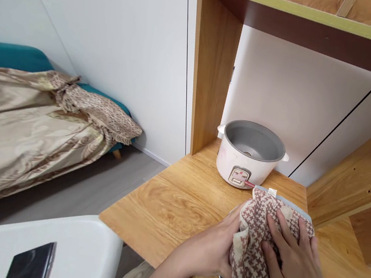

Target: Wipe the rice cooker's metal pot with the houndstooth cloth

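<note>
A brown-and-cream patterned cloth (257, 263) with a grey-blue border is bunched between my hands, low at the right over the wooden desk. My left hand (225, 244) grips its left side, with the fingers partly hidden behind the fabric. From the other side my right hand (292, 264) grips the cloth, its fingers spread and bent into the folds. A thin shiny edge peeks out by my left hand; what lies under the cloth is hidden. Just beyond stands a white rice cooker (247, 163), upright and lidless, its grey inside showing.
The wooden desk (168, 202) carries the cooker beneath a shelf (313, 20) with a yellow-green edge. Upright wooden panels (213, 73) flank it. At lower left, a dark phone-like object (31, 262) lies on a white table (85, 240). A cloth-covered sofa (14, 130) stands farther left.
</note>
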The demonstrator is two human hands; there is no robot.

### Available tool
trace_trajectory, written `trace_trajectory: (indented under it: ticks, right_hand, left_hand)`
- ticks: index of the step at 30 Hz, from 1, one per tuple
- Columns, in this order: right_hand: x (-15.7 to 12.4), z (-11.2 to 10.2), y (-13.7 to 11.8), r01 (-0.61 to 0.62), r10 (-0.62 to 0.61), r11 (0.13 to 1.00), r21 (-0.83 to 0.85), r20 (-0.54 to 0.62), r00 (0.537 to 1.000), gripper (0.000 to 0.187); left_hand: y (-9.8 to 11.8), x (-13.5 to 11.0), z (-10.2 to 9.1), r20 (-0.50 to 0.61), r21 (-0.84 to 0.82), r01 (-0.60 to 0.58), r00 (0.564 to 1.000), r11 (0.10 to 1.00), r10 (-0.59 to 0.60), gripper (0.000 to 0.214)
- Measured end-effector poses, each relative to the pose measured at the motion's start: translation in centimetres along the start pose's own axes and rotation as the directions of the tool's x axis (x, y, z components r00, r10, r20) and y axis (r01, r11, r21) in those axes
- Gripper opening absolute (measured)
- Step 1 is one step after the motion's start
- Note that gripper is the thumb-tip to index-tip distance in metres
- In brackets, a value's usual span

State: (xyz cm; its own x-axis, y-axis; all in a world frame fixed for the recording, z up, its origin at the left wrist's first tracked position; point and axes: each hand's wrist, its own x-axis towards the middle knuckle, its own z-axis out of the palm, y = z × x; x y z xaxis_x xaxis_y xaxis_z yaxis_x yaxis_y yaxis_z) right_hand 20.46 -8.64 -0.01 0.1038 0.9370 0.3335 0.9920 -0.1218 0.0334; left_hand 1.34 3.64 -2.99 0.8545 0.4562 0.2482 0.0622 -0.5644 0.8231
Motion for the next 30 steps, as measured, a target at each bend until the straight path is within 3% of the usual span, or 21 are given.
trace_trajectory:
  ticks: [5, 8, 17, 24, 26, 30]
  right_hand:
    - [0.4, 0.2, 0.2, -0.182, 0.185, 0.982, -0.049, 0.065, 0.980, 0.061]
    - [0.4, 0.3, 0.4, -0.229, 0.235, 0.971, -0.067, 0.098, 0.967, 0.063]
    - [0.2, 0.0, -0.3, -0.038, 0.039, 0.993, -0.109, 0.010, 0.999, 0.056]
    - [0.1, -0.3, -1.7, 0.140, -0.136, 0.986, -0.089, 0.043, 0.990, 0.058]
    - [0.1, -0.4, -2.0, 0.138, -0.135, 0.987, -0.085, 0.047, 0.990, 0.058]
    - [0.3, -0.3, -2.3, 0.013, -0.011, 0.994, -0.111, 0.020, 1.000, 0.056]
  left_hand:
    - [1.0, 0.4, -0.6, 0.014, -0.047, 0.014, 1.000, 0.999, -0.013, 0.153]
    - [1.5, 0.5, -0.8, 0.007, -0.057, 0.037, 0.999, 0.998, -0.036, 0.153]
    - [1.4, 0.1, -0.3, 0.000, 0.025, 0.089, 0.996, 0.996, -0.089, 0.149]
    - [2.6, 0.0, -0.6, -0.038, 0.093, 0.016, 0.999, 0.996, -0.013, 0.095]
    - [2.7, -0.1, -0.6, -0.046, 0.085, 0.040, 0.998, 0.996, -0.036, 0.091]
    - [2.0, -0.4, -0.3, -0.029, 0.059, 0.087, 0.996, 0.995, -0.085, 0.096]
